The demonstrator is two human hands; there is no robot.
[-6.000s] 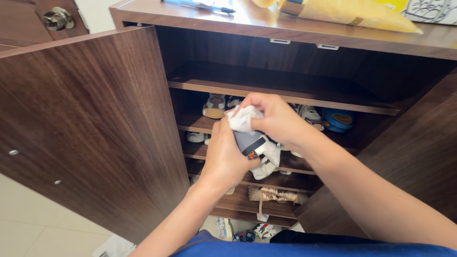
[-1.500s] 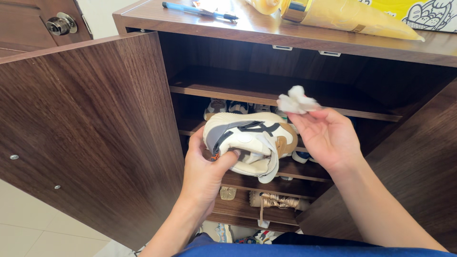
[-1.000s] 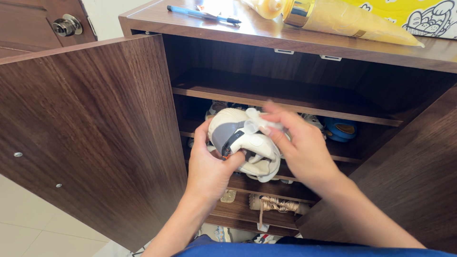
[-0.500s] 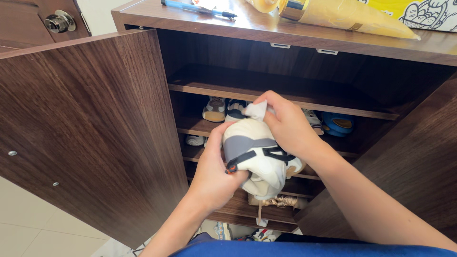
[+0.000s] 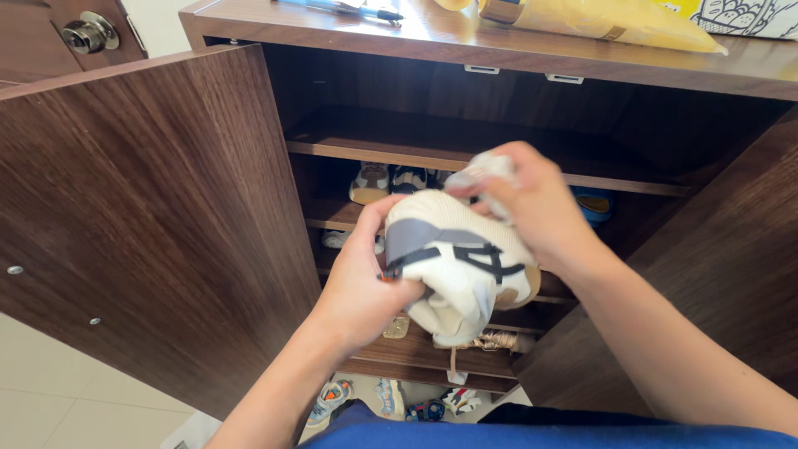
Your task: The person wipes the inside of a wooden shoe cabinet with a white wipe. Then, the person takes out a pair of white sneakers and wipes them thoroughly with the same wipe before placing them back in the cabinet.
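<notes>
1. Your left hand [image 5: 362, 291] has a full grip on a cream-white sneaker [image 5: 457, 266], fingers wrapped around the side with the grey panel and dark straps. You're holding it up in the air right in front of the open shoe cabinet [image 5: 465, 133], not resting on any shelf.
2. Your right hand [image 5: 536, 204] is clamped down on a crumpled white cloth [image 5: 482, 170], pressing it against the top of the sneaker.
3. The left cabinet door [image 5: 150, 224] is swung wide open, dark wood grain, just beside your left hand.
4. Behind the sneaker there's a pair of shoes [image 5: 386, 179] sitting on the second shelf, and something blue [image 5: 594, 204] peeks out past your right wrist; can't tell what it is.
5. More small colourful shoes [image 5: 391, 399] sit down at the bottom.
6. On top of the cabinet: a pen [image 5: 349, 10] and a yellow package [image 5: 607, 18].
</notes>
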